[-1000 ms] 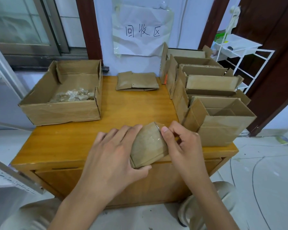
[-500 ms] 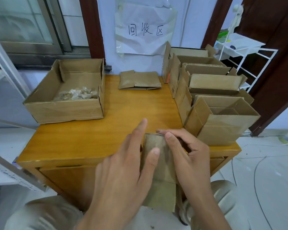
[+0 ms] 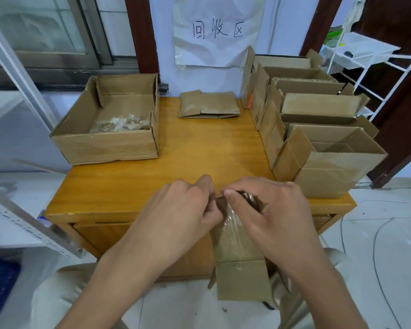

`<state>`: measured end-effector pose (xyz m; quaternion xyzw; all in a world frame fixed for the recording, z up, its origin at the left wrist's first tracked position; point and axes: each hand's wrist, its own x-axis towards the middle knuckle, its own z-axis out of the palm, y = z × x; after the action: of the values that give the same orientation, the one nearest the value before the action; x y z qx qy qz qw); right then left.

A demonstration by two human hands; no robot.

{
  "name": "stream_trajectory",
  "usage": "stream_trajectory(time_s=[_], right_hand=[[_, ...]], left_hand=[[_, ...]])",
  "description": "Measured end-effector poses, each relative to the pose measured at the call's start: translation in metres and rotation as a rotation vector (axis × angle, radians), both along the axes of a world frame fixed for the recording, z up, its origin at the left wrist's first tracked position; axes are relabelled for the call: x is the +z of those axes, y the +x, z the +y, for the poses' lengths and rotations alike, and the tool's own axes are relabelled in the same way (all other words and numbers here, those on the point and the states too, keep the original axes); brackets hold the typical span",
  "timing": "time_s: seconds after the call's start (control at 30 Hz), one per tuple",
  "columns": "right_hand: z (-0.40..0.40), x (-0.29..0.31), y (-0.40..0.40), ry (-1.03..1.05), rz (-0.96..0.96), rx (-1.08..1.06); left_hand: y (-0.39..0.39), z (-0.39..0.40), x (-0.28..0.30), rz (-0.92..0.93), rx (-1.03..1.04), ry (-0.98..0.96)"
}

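Note:
A small brown cardboard box [image 3: 241, 264] with clear tape on it hangs over the front edge of the wooden table [image 3: 133, 186], its lower flap hanging down. My left hand [image 3: 183, 210] pinches the box's top edge from the left. My right hand [image 3: 268, 210] grips the same top edge from the right, fingers curled over it. Both hands meet at the box's upper end; what lies between the fingers is hidden.
A large open carton [image 3: 109, 138] holding crumpled clear tape scraps stands at the back left. Flattened cardboard [image 3: 209, 105] lies at the back middle. Several open small boxes [image 3: 318, 138] are lined up along the right side. A white rack [image 3: 365, 58] stands beyond.
The box has turned from lying across my hands to hanging lengthwise over the table edge. Both hands have closed in on its top edge, fingers now curled.

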<state>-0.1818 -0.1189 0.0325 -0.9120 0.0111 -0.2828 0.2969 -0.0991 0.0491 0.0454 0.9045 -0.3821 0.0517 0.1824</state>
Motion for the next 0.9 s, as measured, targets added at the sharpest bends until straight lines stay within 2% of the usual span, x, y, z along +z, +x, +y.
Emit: stream_trajectory(time_s=[0.17,0.27,0.3,0.33,0.43,0.5,0.67,0.8,0.9], right_hand=[[-0.007,0.001,0.002,-0.031,0.049,0.035],[-0.013,0.003,0.003,-0.036,0.041,0.011],[-0.015,0.004,0.003,-0.028,0.037,0.007],[-0.016,0.004,0.004,-0.026,0.037,0.005],[-0.016,0.003,0.006,-0.026,0.053,-0.001],[-0.015,0.003,0.007,-0.051,0.068,-0.015],[-0.025,0.005,0.008,0.005,0.158,0.024],[-0.042,0.017,0.016,0.228,0.289,0.289],[-0.048,0.026,0.034,0.221,0.402,0.425]], left_hand=[[0.014,0.012,0.004,0.332,-0.133,-0.017],[0.007,0.017,0.007,0.727,-0.061,-0.285],[0.004,0.017,0.008,0.786,-0.002,-0.357],[0.001,0.015,0.008,0.748,0.048,-0.373],[-0.008,0.006,0.002,0.514,0.118,-0.255],[-0.01,0.002,-0.007,0.46,0.143,-0.267],[-0.012,0.009,-0.012,0.562,0.074,-0.331],[-0.006,0.022,-0.005,0.647,-0.097,-0.313],[0.002,0.027,0.0,0.665,-0.131,-0.32]])
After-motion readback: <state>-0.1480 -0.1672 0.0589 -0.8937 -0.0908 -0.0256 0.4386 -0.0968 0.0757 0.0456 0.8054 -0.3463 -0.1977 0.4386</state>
